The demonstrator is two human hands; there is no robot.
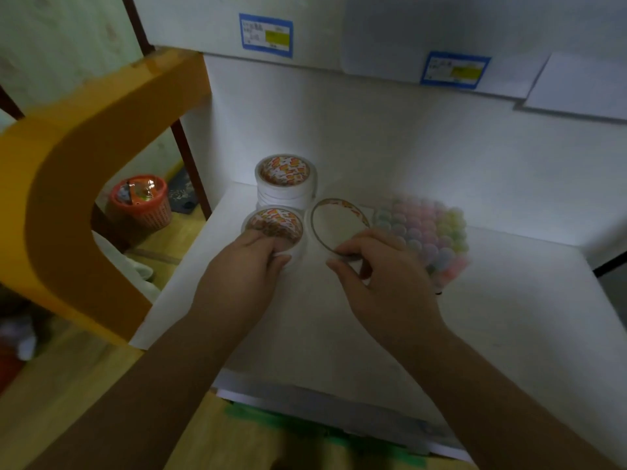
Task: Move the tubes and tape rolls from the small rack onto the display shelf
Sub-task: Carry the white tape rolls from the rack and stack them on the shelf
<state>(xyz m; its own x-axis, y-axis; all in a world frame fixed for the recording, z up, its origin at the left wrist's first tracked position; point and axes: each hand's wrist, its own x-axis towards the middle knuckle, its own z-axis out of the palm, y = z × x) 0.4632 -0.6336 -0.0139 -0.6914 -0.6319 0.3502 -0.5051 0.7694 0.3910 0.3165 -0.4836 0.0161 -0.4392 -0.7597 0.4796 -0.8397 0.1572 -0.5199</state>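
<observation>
Basically both hands are down on the white display shelf (390,334), setting tape rolls into a tight cluster. Left hand (247,266) grips the near tape stack (274,228), fingers curled over its front rim and thumb on the side, probably squaring it up against the rolls beyond. Just past those fingers stands the far tape stack (286,179), taller, pushed toward the shelf's back wall, so stock seems to go in back to front. Right hand (380,269) pinches the thin tape ring (339,225) by its near edge, thumb under, fingers on top; ring lies about flat and looks to touch the near stack, likely being nudged into line. Beyond the right hand's knuckles sits a bundle of pastel tubes (427,232), blurry, already on the shelf. Small rack isn't in view. Off beyond the left hand, on the floor, an orange basket (140,203).
</observation>
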